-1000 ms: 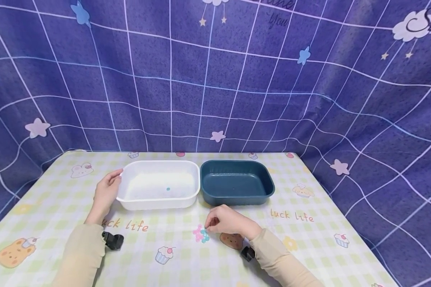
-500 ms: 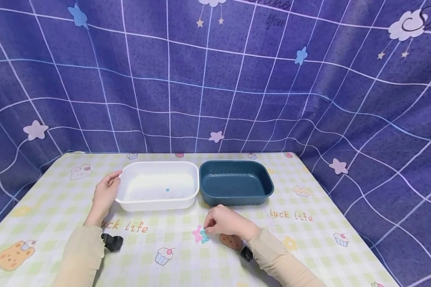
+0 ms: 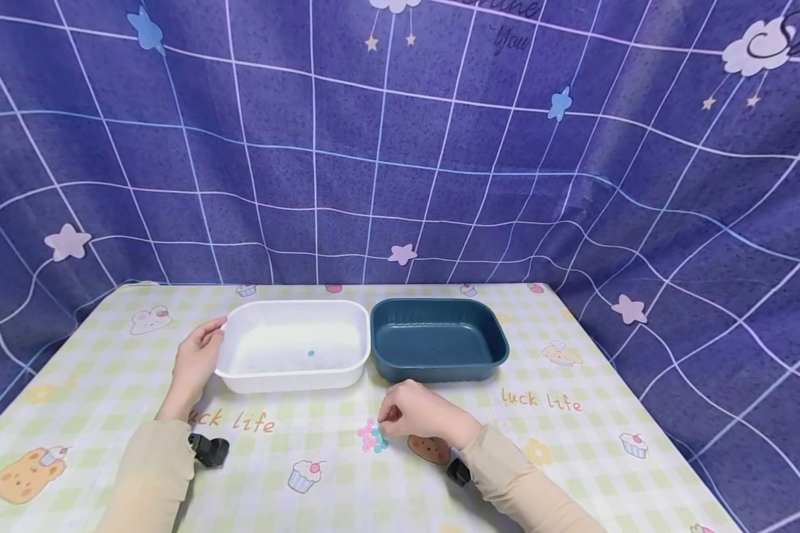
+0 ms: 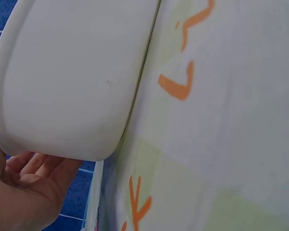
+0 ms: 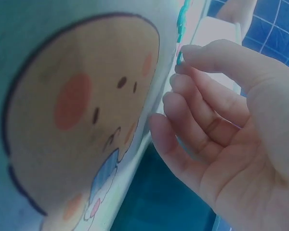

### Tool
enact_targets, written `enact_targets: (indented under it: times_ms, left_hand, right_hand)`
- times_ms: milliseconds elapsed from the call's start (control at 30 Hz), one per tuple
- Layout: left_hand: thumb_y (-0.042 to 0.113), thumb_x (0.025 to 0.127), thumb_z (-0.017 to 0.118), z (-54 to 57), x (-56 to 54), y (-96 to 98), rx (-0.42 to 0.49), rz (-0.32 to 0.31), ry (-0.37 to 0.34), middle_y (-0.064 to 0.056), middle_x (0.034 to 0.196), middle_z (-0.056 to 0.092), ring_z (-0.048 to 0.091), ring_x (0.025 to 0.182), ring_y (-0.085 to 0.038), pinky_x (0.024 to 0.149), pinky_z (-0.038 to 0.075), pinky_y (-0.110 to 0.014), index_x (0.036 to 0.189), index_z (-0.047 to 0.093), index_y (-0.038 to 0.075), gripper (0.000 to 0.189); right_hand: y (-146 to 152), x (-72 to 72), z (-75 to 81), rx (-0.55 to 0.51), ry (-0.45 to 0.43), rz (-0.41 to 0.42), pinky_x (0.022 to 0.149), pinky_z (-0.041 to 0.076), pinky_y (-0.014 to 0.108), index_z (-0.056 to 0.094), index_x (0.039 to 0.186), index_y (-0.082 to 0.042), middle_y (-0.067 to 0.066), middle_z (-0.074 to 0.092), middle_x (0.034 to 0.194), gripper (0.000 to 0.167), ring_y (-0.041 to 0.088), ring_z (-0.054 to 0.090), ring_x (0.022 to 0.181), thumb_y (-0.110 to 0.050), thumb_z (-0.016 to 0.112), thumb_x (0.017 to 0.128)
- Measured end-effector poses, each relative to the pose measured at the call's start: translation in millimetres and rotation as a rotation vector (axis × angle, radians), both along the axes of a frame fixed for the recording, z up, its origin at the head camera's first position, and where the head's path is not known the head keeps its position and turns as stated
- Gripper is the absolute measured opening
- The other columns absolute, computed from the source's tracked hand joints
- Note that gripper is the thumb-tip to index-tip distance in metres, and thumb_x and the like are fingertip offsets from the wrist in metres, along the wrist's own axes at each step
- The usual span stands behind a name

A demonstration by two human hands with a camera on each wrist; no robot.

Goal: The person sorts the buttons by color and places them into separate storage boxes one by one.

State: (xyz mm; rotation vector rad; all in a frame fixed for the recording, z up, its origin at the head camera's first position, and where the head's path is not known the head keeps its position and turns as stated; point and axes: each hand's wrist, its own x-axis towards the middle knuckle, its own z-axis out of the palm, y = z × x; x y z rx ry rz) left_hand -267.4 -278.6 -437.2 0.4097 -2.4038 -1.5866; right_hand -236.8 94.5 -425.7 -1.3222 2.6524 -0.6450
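Observation:
In the head view, a small cluster of pink pieces and teal pieces lies on the tablecloth. My right hand is over its right side. The right wrist view shows thumb and index finger pinching a small teal piece, too small to tell its kind, while the other fingers curl loosely. My left hand holds the left end of the white plastic tub; in the left wrist view its fingers go behind the tub's end wall. One small teal piece lies in the white tub.
A dark teal tub stands right beside the white one. The table has a checked cloth with printed cupcakes and bears. Behind it hangs a blue grid-patterned curtain. Each wrist wears a small black camera.
The head view has shifted very slightly. Both hands stay in place, the left at the white tub and the right at the pieces.

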Motion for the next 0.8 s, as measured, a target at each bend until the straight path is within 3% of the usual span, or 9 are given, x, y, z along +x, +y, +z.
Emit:
enact_targets:
  times_ms: [400,800]
  left_hand:
    - [0.03,0.101,0.03,-0.1,-2.1,-1.0,-0.001,0.002,-0.005,-0.018,0.144,0.042,0.045,0.129,-0.034,0.104,0.039,-0.046,0.145,0.034,0.011,0.048]
    - [0.03,0.101,0.03,0.8,0.3,-1.5,-0.008,-0.007,-0.005,-0.018,0.143,0.043,0.046,0.126,-0.034,0.102,0.041,-0.045,0.144,0.035,0.01,0.049]
  right_hand:
    - [2,-0.1,4.6,-0.109,0.041,-0.034,0.061,0.042,0.01,0.072,0.083,-0.009,0.001,0.061,0.074,0.005,0.009,0.053,0.066,-0.009,0.068,0.08]
    - [-7,2.1,16.8,-0.136,0.165,-0.025,0.06,0.041,0.008,0.072,0.085,-0.014,-0.004,0.061,0.075,0.005,0.005,0.056,0.066,-0.016,0.067,0.082]
